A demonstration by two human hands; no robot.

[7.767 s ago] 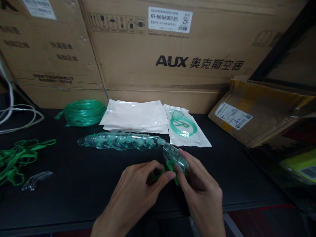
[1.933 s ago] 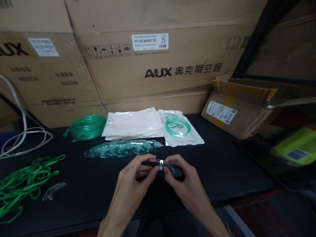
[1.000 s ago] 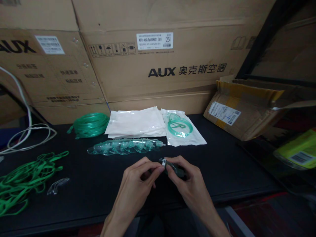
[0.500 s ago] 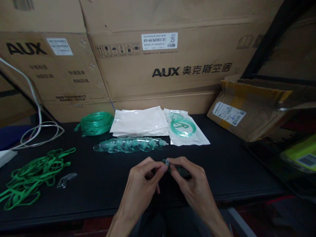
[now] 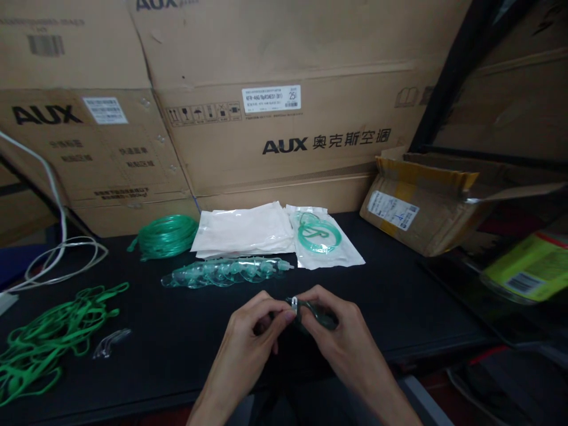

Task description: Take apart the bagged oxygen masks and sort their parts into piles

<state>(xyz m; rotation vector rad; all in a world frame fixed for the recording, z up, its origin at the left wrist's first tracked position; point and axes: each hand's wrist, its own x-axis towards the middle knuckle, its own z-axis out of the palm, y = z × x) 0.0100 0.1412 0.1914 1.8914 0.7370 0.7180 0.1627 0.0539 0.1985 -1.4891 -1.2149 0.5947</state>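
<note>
My left hand (image 5: 261, 322) pinches a small metal nose clip (image 5: 294, 304) between thumb and fingertips, at the edge of a clear green oxygen mask (image 5: 326, 319). My right hand (image 5: 335, 322) grips that mask, and its fingertips meet the clip from the other side. Most of the mask is hidden under the right hand, so I cannot tell how the clip is seated. Just beyond my hands, several nested oxygen masks (image 5: 222, 272) lie in a row. Loose metal nose clips (image 5: 110, 342) rest at the left, near a tangle of green elastic straps (image 5: 66, 325).
Behind the masks are a green tubing coil (image 5: 166, 236), a stack of white pouches (image 5: 244, 228) and a pouch with green tubing (image 5: 328, 242). A cardboard box (image 5: 412, 207) stands at right, a white cable (image 5: 60, 225) at left. Large cartons (image 5: 222, 160) wall the back.
The view has tilted up and shifted right, so the table items sit slightly lower and further left. Both hands keep their hold; the clip's face now shows more plainly.
</note>
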